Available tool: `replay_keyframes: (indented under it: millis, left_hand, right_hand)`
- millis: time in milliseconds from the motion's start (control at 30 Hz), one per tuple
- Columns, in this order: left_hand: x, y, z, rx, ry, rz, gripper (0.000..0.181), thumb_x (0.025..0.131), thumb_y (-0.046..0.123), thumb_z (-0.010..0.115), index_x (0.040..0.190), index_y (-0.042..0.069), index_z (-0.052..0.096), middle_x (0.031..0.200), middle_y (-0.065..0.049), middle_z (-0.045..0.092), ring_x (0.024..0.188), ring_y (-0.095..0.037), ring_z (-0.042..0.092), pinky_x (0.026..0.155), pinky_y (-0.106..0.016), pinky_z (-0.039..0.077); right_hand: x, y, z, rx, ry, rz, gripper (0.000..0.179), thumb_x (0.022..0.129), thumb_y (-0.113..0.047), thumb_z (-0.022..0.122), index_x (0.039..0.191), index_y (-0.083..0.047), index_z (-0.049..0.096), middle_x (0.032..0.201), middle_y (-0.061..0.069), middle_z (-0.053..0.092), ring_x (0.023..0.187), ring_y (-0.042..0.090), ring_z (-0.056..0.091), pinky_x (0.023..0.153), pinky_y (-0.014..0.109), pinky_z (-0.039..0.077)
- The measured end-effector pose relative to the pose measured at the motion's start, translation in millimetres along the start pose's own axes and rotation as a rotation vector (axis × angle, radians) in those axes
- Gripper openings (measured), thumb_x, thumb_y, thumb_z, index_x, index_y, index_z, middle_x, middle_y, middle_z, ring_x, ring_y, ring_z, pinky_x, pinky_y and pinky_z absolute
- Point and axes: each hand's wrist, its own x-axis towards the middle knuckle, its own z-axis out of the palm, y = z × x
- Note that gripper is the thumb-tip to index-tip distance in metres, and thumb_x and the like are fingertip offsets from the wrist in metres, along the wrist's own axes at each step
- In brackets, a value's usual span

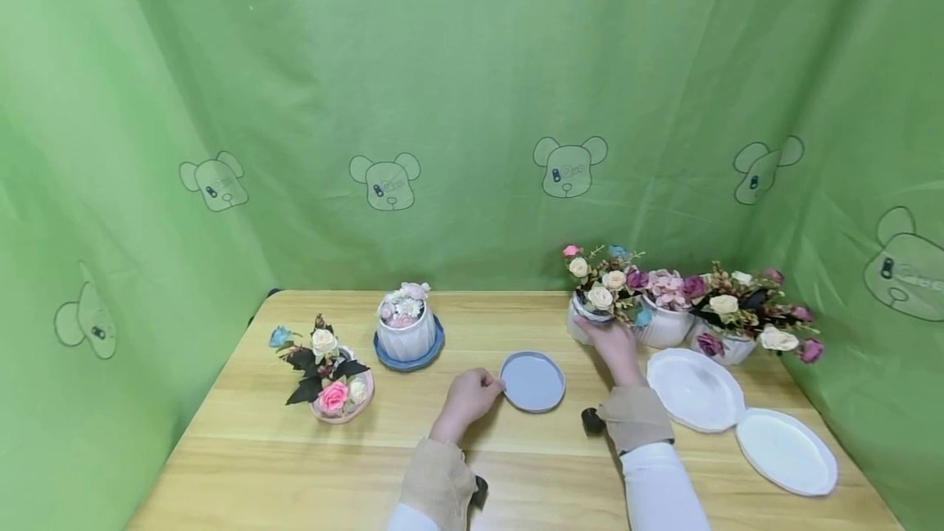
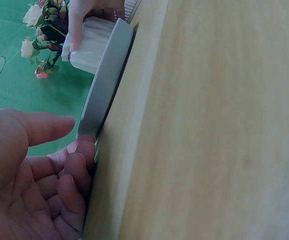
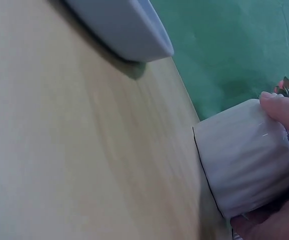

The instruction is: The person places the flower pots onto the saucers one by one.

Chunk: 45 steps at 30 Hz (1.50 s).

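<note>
The round, grey-blue saucer (image 1: 533,382) with a low raised rim lies on the table (image 1: 295,474), its edge touched by the left hand (image 1: 470,397). The white, ribbed pot (image 3: 249,155), gripped by the right hand (image 1: 610,342), stands upright farther back, holding mixed roses (image 1: 613,280).

Pale flowers (image 1: 402,306) fill a white ribbed pot (image 1: 407,341) on a blue saucer (image 1: 435,351), beyond and to the left of the left hand (image 1: 469,397), while pink, cream and blue blooms (image 1: 333,396) rise over a pink saucer (image 1: 367,401) farther to that hand's left. Just right of the right hand (image 1: 614,344) stands a pot of pink flowers (image 1: 666,288), beside a pot of cream and purple roses (image 1: 724,305). Two white plates (image 1: 696,389) lie side by side to that hand's right on the wooden table (image 1: 280,465). Beyond both hands hangs a green curtain (image 1: 472,97) printed with bear heads (image 1: 568,170).
</note>
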Motion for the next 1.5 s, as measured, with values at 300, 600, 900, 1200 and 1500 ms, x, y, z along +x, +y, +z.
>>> replay_keyframes:
  millis: [300,600,900,1200,1500]
  left_hand:
    - [1.5,1.4,-0.8,0.022,-0.015,0.013,0.024,0.091,0.023,0.065,0.071,0.009,0.061,0.065,0.002,0.054,0.06,-0.011,0.046,0.055,-0.022,0.038]
    - [1.8,-0.2,1.6,0.053,-0.019,0.033,0.025,0.09,0.022,0.064,0.069,0.01,0.063,0.065,0.002,0.056,0.059,-0.01,0.045,0.056,-0.021,0.038]
    - [2.1,0.1,1.3,0.061,-0.032,0.038,0.027,0.09,0.022,0.063,0.065,0.011,0.06,0.061,0.005,0.051,0.056,-0.009,0.043,0.053,-0.021,0.035]
    - [2.3,0.9,2.7,0.045,-0.033,0.032,0.027,0.089,0.021,0.064,0.064,0.011,0.058,0.06,0.004,0.049,0.056,-0.01,0.043,0.052,-0.022,0.035]
    - [1.7,1.0,0.7,0.037,-0.035,0.026,0.025,0.089,0.021,0.064,0.067,0.011,0.061,0.063,0.003,0.054,0.057,-0.01,0.045,0.053,-0.021,0.037]
  right_hand:
    - [1.7,-1.8,-2.3,0.039,-0.022,0.02,0.098,0.087,-0.059,0.06,0.148,0.009,0.027,0.151,0.033,0.032,0.14,0.049,0.03,0.12,0.054,0.025]
    - [2.6,2.2,-0.8,0.071,0.005,0.001,0.1,0.085,-0.056,0.065,0.151,0.006,0.022,0.155,0.03,0.028,0.143,0.046,0.027,0.121,0.053,0.023]
    - [0.7,0.8,0.8,0.109,0.046,0.007,0.098,0.084,-0.051,0.069,0.15,0.006,0.025,0.154,0.029,0.029,0.143,0.046,0.026,0.121,0.052,0.021]
    - [-0.4,-0.4,0.4,0.147,0.097,0.019,0.105,0.082,-0.047,0.074,0.153,0.002,0.014,0.158,0.027,0.022,0.146,0.045,0.02,0.123,0.051,0.016]
    - [-2.8,-2.3,-3.3,0.153,0.107,0.002,0.107,0.08,-0.05,0.074,0.153,0.001,0.016,0.157,0.028,0.025,0.146,0.045,0.023,0.123,0.052,0.018]
